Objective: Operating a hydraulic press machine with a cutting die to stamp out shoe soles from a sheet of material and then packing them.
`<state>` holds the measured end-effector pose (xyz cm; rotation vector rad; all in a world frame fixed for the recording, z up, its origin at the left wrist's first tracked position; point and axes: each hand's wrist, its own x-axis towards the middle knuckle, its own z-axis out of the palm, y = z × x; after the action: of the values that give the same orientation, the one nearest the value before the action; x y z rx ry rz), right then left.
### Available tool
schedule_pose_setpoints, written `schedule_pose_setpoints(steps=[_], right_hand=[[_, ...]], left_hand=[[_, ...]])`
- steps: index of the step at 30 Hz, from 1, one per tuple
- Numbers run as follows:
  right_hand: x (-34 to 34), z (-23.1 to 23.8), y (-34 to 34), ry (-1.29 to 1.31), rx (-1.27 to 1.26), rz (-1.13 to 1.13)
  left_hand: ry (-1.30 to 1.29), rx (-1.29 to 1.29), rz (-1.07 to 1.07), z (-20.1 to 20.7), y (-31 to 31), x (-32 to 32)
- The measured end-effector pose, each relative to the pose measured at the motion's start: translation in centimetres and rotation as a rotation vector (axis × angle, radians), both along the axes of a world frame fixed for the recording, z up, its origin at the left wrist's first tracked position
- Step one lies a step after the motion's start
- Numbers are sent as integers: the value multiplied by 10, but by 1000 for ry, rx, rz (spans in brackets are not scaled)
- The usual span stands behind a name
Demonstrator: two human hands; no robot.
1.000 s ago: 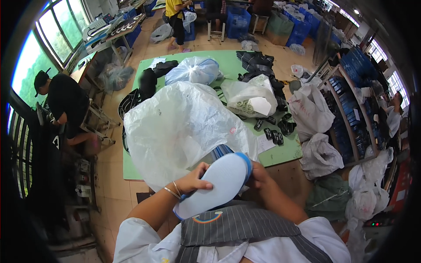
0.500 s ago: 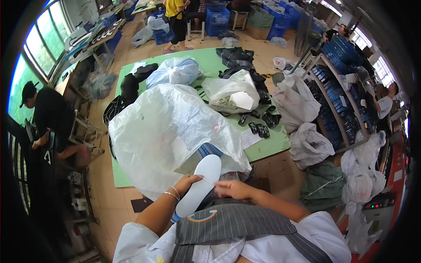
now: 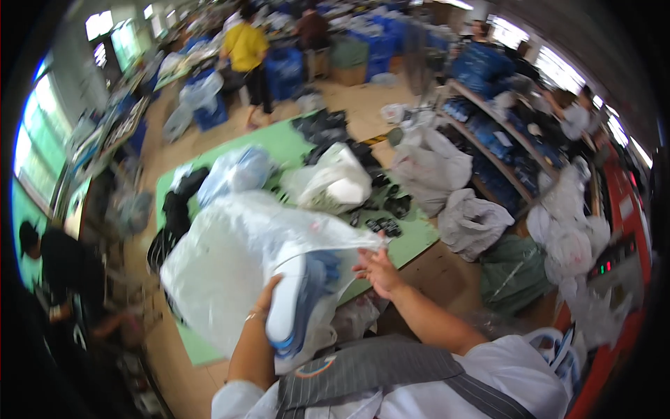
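My left hand (image 3: 264, 302) is closed round the side of a white shoe sole (image 3: 285, 297) with blue edging, and the sole stands tilted at the mouth of a large translucent plastic bag (image 3: 209, 262). Several blue soles (image 3: 317, 279) lie close behind it, partly covered by the bag's film. Off to the right, the fingers of my right hand (image 3: 380, 274) pinch the bag's edge and stretch it sideways; motion blurs the fingertips. The bag sprawls over the near part of a green table (image 3: 412, 244).
Farther back on the table are a tied bluish bag (image 3: 236, 171), a white bag (image 3: 331, 181) and black pieces (image 3: 324, 129). White sacks (image 3: 471, 220) and a shelf rack (image 3: 488, 150) stand at the right. People work at the left (image 3: 70, 279) and far side (image 3: 244, 49).
My left hand has brought the white sole left and over to the bag's mouth. My right hand has left the sole and taken the bag's edge, pulling it right. The view has shifted.
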<state>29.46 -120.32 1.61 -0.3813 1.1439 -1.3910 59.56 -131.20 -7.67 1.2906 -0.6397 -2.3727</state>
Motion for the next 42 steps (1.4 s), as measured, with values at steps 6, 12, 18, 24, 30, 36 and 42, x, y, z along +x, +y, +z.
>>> schedule_pose_setpoints(steps=[6,12,18,24,30,36,42], right_hand=[[-22,18,-19,113,96,80],[-42,21,-27,123,46,191],[-72,6,40,243,216,131],[-138,17,199,303,440,-379],[-206,83,362,470,256,-879],[-207,144,608,430,4,-1618],[-75,168,850,591,430,-2327]], left_hand=[[-336,-609,209,67,-88,26],[-1082,-1285,359,129,-179,-1],[-1265,-998,-611,70,-215,-37],[-1437,-1668,-541,-61,-185,-55],[-418,-2138,-1287,-21,-97,-112],[-109,-2099,-1678,116,42,-336],[-478,-1868,-1823,260,278,-452]])
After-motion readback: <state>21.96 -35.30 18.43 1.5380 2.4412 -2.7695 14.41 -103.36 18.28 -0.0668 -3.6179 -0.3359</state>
